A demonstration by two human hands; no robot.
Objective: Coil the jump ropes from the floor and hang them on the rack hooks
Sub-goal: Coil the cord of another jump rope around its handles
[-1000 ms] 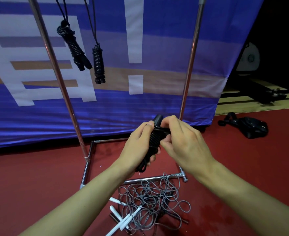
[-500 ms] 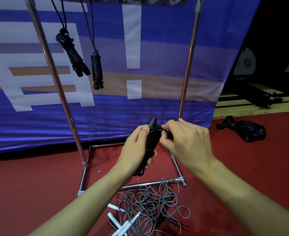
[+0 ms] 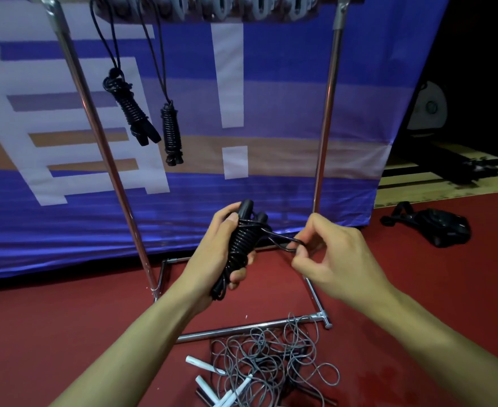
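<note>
Hung at upper left of chrome rack (image 3: 111,160): two coiled black ropes (image 3: 150,124). Centre: left hand (image 3: 212,254) wrapped round black coiled jump rope bundle (image 3: 239,245); right hand (image 3: 334,257) pinching its pulled-out loop (image 3: 285,240). Below, on red floor (image 3: 65,318): tangled grey rope (image 3: 271,353). Risk: loop slipping, windings loosening

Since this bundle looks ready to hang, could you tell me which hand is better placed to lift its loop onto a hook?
Right. The right hand already pinches the loop; the left hand grips the coiled black rope.
</note>
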